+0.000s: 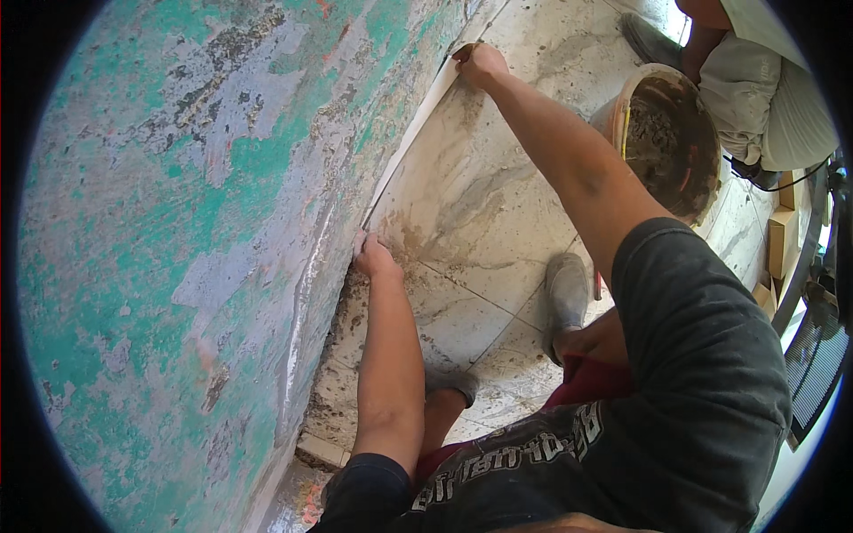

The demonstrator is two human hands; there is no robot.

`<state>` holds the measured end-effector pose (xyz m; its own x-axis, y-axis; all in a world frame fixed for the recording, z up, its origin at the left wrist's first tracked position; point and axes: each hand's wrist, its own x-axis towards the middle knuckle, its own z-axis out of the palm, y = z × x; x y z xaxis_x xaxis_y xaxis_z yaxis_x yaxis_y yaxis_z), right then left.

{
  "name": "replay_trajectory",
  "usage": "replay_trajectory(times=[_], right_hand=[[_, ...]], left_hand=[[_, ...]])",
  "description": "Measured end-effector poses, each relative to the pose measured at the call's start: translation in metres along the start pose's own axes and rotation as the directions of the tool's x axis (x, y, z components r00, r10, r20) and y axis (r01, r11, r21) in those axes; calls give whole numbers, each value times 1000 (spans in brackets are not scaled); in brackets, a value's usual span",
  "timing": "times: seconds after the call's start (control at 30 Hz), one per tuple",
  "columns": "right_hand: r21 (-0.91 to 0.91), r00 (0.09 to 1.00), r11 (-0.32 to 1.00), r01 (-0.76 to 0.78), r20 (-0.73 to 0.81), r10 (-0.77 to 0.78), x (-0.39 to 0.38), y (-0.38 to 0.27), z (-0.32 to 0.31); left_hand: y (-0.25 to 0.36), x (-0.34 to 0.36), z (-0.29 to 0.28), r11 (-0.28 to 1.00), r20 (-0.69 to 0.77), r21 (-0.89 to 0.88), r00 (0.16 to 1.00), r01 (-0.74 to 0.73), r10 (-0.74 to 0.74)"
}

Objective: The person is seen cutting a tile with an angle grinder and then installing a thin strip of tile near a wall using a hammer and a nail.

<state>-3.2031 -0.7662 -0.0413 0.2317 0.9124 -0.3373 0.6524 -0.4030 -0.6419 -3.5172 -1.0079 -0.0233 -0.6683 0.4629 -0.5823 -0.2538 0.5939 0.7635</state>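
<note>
A long, narrow white skirting strip stands along the foot of the wall, where the wall meets the tiled floor. My right hand is closed on its far end, the arm stretched forward. At the near end, my left hand has its fingers curled in against the strip and the wall. Part of the left fingertips is hidden. The wall on the left has patchy green and grey paint, with a rough whitish line low on it.
Marble-look floor tiles carry dirt and crumbs. To the right stands a bucket of wet grey mortar. Beyond it are white sacks and another person's foot. Cardboard boxes and a dark perforated panel lie at the right edge.
</note>
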Motion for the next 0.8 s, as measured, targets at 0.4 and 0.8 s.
replay_trajectory(times=[0.4, 0.8], right_hand=[[-318, 994, 942, 106, 0, -111, 15, -1, 3], [-229, 989, 970, 87, 139, -56, -36, -49, -37]], left_hand=[[-40, 34, 3, 999, 52, 41, 999, 0, -2], [-39, 47, -10, 724, 293, 486, 872, -489, 393]])
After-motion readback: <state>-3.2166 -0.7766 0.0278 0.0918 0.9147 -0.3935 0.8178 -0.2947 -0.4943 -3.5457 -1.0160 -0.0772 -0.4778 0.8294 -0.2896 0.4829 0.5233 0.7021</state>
